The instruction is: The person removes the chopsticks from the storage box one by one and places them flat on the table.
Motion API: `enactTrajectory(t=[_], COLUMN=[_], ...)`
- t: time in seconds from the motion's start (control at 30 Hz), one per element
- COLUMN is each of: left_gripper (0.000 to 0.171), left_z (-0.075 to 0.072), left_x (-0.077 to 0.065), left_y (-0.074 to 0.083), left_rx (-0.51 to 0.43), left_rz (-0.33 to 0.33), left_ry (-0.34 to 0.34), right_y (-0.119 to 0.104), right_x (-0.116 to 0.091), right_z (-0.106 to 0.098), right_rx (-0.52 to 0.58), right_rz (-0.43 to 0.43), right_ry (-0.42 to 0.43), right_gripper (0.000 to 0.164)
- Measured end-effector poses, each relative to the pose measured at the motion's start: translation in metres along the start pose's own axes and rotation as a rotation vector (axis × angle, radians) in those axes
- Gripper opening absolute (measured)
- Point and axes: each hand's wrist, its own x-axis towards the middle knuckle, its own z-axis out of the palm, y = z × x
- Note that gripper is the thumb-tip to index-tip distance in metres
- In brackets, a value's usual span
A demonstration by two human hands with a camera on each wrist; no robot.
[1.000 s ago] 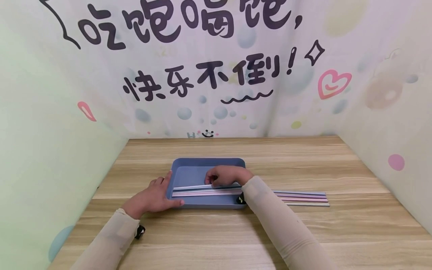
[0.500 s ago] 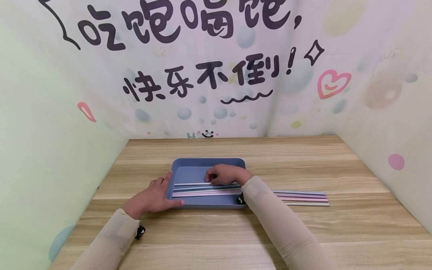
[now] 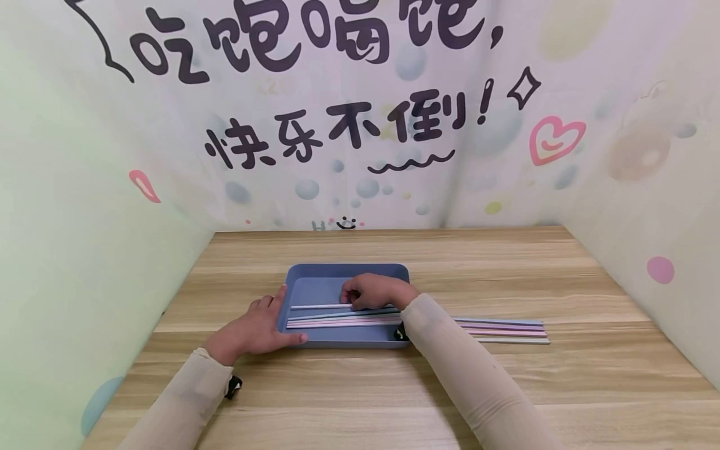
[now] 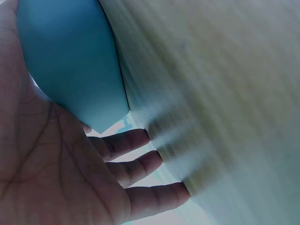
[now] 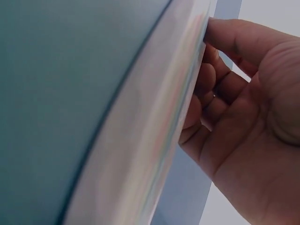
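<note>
A shallow blue tray (image 3: 349,344) lies on the wooden table. My left hand (image 3: 255,331) rests against its left end, thumb over the near rim and the other fingers spread along the side. In the left wrist view the fingers (image 4: 140,201) are fairly straight, their tips on the table. Inside the tray, my right hand (image 3: 374,291) pinches a thin pale chopstick (image 3: 320,307) between thumb and curled fingers. Several pastel chopsticks (image 3: 332,323) lie side by side nearer the front. The right forearm hides their right ends.
More pastel chopsticks (image 3: 512,331) lie to the right of the tray, partly behind the right sleeve (image 3: 461,369). The wooden table (image 3: 360,400) meets a printed wall covering (image 3: 349,187) at the back, with pale side walls left and right.
My right hand has shifted the pinched chopstick slightly toward the tray's far side, widening the gap from the other chopsticks. The left hand and tray have stayed still.
</note>
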Motion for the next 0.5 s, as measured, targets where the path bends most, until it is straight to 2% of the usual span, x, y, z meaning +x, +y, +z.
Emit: enactTrajectory(t=[0.5], left_gripper=[0.124], left_z=[0.001], left_x=[0.000], left_y=[0.000], left_rx=[0.008], left_rz=[-0.009], left_ry=[-0.008], right_y=[-0.007], right_x=[-0.009], right_z=[-0.016], right_rx=[0.030], right_rz=[-0.069], right_ry=[0.020], right_gripper=[0.023])
